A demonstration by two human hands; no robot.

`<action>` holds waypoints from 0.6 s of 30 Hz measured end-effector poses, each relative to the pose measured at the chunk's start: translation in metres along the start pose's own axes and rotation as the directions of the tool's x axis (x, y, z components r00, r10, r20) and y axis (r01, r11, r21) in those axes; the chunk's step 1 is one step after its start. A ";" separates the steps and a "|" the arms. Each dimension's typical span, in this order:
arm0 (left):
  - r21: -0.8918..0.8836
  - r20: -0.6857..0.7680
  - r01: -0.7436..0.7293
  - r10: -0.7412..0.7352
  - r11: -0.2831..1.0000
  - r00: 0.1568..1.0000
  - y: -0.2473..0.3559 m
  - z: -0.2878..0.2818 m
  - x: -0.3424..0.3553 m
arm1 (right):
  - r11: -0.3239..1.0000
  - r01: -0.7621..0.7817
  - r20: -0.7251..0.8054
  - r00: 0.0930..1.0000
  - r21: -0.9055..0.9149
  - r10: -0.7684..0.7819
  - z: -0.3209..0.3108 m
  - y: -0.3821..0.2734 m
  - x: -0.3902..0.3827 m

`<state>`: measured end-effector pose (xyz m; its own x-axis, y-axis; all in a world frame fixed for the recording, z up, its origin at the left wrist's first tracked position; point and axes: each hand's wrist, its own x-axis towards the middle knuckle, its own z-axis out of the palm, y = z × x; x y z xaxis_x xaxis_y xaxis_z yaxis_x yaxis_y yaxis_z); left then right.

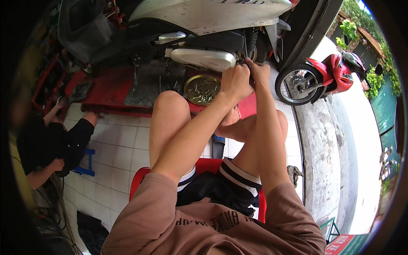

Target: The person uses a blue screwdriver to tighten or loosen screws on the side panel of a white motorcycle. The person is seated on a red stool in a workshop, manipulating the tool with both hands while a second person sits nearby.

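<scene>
My left hand [236, 83] is closed in a fist beside my right hand [258, 73], which is closed around a slim metal tool [246, 53] that points up toward the black rear shock [252, 41] of a white scooter [204, 15]; what my left fingers hold is hidden. Just behind my hands is the scooter's silver side casing [199, 58]. Below that, a round gold-coloured tray [191, 96] holds several small metal parts.
The scooter stands on a red platform [127, 108]. At left, a person in black [51, 148] sits on a blue stool [89, 165] near a red toolbox [49, 80]. A red motorbike [323, 78] is at right. A sandal [218, 148] lies below my red seat [138, 178].
</scene>
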<state>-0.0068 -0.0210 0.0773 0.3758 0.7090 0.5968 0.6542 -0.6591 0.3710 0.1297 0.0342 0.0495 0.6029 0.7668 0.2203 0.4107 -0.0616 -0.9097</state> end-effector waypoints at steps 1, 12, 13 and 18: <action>-0.036 -0.018 0.002 -0.003 0.999 1.000 0.001 -0.001 0.001 | 0.980 -0.069 0.065 0.996 0.187 0.058 -0.001 -0.001 0.003; -0.805 0.517 0.588 -0.395 0.078 0.760 0.002 0.020 0.009 | 0.368 -0.729 0.812 0.563 0.577 -0.157 -0.023 0.001 0.008; -0.792 0.345 0.494 -0.406 0.358 0.846 0.000 0.019 0.009 | 0.357 -0.656 0.705 0.709 0.665 -0.010 -0.013 0.001 0.006; -0.311 -0.075 0.076 -0.104 0.947 0.992 -0.009 0.007 0.001 | 0.750 -0.368 0.254 0.929 0.550 0.269 -0.011 -0.028 -0.022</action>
<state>-0.0078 -0.0123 0.0690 0.2551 0.7530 0.6065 0.4441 -0.6484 0.6183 0.1123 0.0122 0.0735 0.4966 0.8583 -0.1294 -0.2896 0.0233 -0.9569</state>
